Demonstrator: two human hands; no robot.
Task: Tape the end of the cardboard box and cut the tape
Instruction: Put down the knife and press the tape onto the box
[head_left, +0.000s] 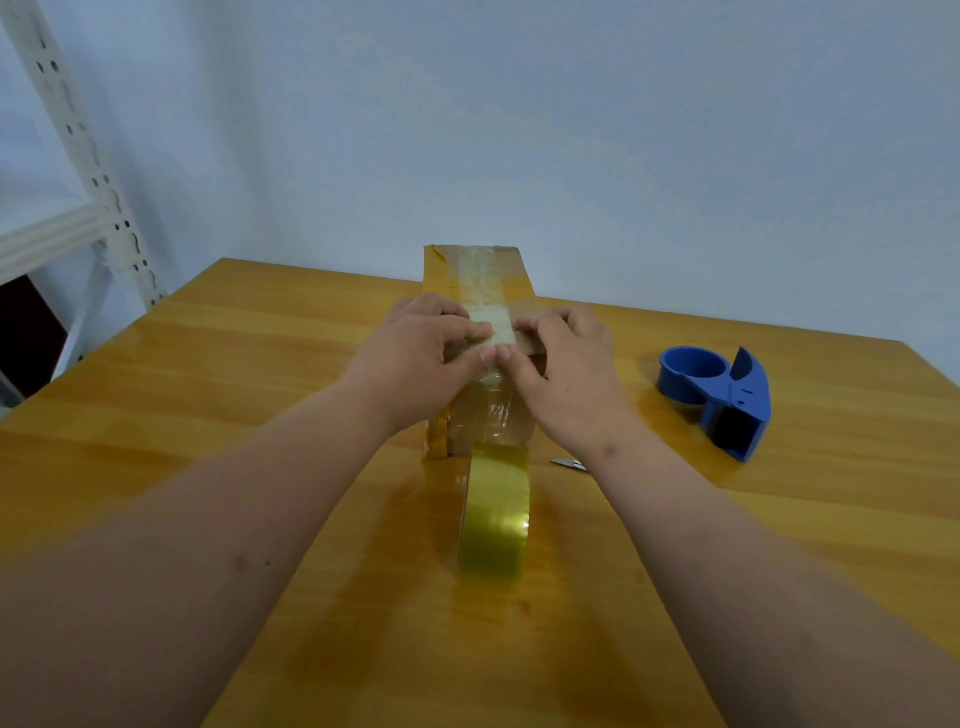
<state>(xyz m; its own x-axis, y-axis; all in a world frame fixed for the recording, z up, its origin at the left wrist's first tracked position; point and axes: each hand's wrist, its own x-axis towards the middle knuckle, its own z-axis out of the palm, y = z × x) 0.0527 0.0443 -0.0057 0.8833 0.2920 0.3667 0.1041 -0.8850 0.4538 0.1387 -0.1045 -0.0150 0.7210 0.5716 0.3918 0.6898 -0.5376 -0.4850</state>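
Forearms reach out from both lower corners and meet over the cardboard box (480, 291), which lies lengthwise on the wooden table (218, 364), pointing away from me. My left hand (421, 358) sits palm down on the box's near top edge, fingers curled and pressed flat against the strip of tape (491, 317). My right hand (563, 364) mirrors it, fingers bent, thumb tip touching my left thumb on the tape. Neither hand pinches anything; both press down. The tape roll (496, 514) stands on edge just below the box's near end, its strip running up the end face. A blue dispenser (719, 395) rests well to the right, and a small metal blade tip (569, 464) shows beside my right wrist.
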